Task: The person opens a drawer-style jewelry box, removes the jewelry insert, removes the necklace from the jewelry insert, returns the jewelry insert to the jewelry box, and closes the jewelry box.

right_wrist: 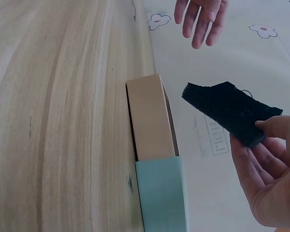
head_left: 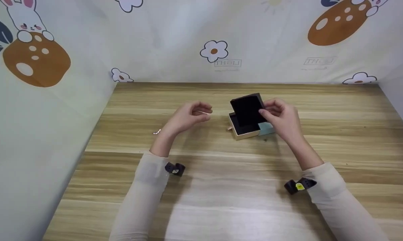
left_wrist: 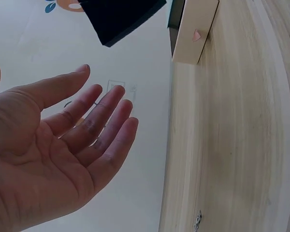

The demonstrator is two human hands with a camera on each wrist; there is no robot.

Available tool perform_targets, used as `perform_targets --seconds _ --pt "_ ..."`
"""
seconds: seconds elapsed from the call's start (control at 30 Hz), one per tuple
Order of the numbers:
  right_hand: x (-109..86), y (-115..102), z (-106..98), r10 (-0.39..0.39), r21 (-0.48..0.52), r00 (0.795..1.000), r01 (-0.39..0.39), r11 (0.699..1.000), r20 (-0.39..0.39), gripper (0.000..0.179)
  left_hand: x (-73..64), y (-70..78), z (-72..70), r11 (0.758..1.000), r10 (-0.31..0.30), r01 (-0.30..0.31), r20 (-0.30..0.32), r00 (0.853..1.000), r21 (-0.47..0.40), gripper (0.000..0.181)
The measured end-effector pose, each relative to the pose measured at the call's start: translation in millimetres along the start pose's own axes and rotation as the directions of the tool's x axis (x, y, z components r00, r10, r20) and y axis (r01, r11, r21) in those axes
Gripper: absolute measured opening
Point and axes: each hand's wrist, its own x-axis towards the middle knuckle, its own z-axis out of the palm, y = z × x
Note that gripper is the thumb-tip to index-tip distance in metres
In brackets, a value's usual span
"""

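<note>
My right hand point(head_left: 283, 117) pinches a square black foam pad point(right_wrist: 227, 108) by its edge, thumb on one face and fingers behind. The pad is tilted up above a small drawer-style box. Its peach inner tray point(head_left: 247, 134) is slid partly out of a teal sleeve point(head_left: 266, 128), and the tray's inside looks dark. A small pink ribbon tab point(left_wrist: 196, 35) sticks out of the tray's end. My left hand point(head_left: 189, 117) hovers left of the box, fingers loosely bent, palm bare in the left wrist view. Beside the left wrist lies a small silvery chain-like piece point(head_left: 157, 132).
The box stands on a wood-grain table point(head_left: 228, 187) toward its far side. A pale cloth backdrop point(head_left: 168, 40) printed with flowers and rabbits rises behind the table and along its left side. Dark devices point(head_left: 175, 169) are strapped at both wrists.
</note>
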Motion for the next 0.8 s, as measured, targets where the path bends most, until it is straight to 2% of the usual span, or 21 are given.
perform_targets --seconds 0.27,0.53,0.8 --pt "-0.8 -1 2 -0.004 0.009 1.000 0.004 1.000 0.009 0.018 5.3 0.5 13.4 0.998 -0.006 0.007 0.011 1.000 -0.061 0.045" --pt "-2.1 -1 5 0.002 0.019 1.000 -0.003 1.000 0.019 0.018 10.5 0.3 24.3 0.995 0.030 -0.029 0.007 1.000 -0.100 0.054" --pt "-3.2 0 7 0.021 0.014 0.998 -0.022 1.000 0.060 0.023 11.5 4.2 31.0 0.997 0.061 -0.062 -0.030 0.998 -0.053 0.058"
